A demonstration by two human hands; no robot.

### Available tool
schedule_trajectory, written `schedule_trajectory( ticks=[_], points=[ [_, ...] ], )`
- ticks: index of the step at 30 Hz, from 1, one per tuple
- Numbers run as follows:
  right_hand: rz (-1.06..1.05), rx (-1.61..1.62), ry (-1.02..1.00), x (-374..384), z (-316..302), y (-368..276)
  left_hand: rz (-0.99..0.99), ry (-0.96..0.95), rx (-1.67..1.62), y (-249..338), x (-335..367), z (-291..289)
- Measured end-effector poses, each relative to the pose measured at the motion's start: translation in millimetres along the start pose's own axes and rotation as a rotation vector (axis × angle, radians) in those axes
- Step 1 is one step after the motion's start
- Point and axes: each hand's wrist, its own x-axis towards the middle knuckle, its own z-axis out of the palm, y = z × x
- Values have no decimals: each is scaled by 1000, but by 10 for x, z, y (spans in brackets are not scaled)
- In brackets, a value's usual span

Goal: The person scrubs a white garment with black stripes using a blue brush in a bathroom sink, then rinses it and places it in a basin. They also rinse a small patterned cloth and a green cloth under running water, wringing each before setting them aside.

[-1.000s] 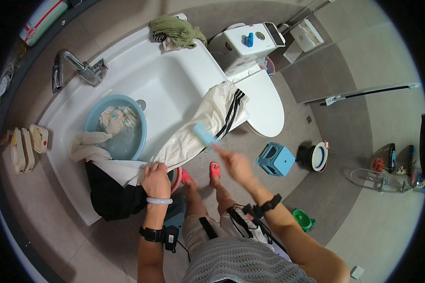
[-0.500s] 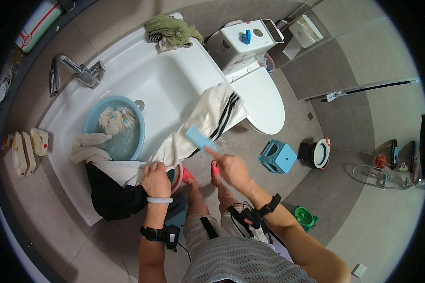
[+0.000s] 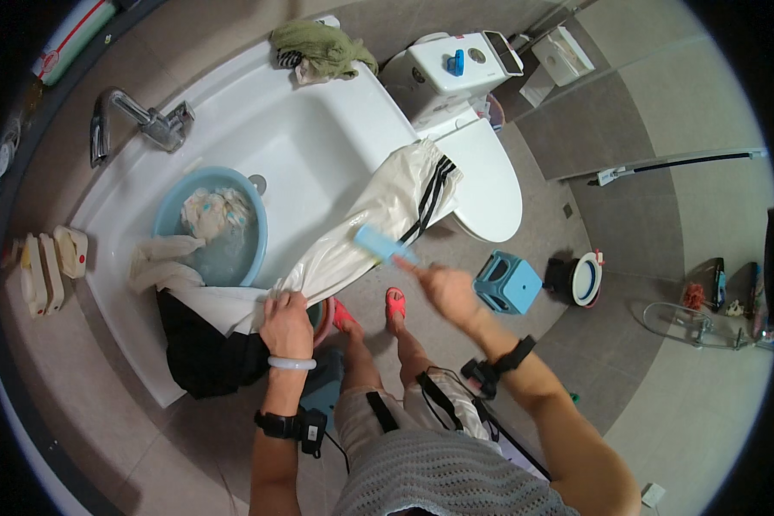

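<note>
A wet white garment [image 3: 353, 249] with black stripes lies along the front edge of the white sink [image 3: 318, 107]. Its far end reaches over the sink's right corner, close to the toilet. My left hand [image 3: 285, 327] grips the garment near the front edge, beside a black part of the cloth [image 3: 202, 348]. In my right hand [image 3: 447, 292] is a light blue brush [image 3: 383, 244], slightly blurred, its head at the middle of the garment. The bristles are hidden. To the left a blue basin [image 3: 261, 232] holds water and a pale patterned cloth [image 3: 215, 212].
A chrome faucet [image 3: 150, 125] rises at the sink's back left. Green cloth [image 3: 322, 50] is heaped on the far rim. Beyond the right corner stands a white toilet [image 3: 486, 185], with a blue stool [image 3: 512, 284] on the floor. A pink-rimmed tub [image 3: 325, 322] shows partly under the sink edge.
My right hand and the brush have moved a little to the right along the garment. The garment's striped far end lies slightly farther right and up. My left hand keeps its hold.
</note>
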Motion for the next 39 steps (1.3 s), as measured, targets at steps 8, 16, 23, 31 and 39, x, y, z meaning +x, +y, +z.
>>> schedule_trajectory(
  ticks=[8, 16, 23, 31, 39],
  points=[
    [-90, 44, 50, -83, 343, -237, -42, -52, -4, -64, -20, 15],
    [169, 131, 107, -13, 101, 74, -18, -50, -26, -73, 7, 35],
    [54, 121, 48, -186, 261, -193, -40, -71, -18, -38, 25, -10],
    [-29, 158, 102, -215, 313, -212, -35, -106, -21, 43, 31, -6],
    [110, 180, 47, 101, 205, 557, -11, -54, -80, 38, 39, 13]
  ],
)
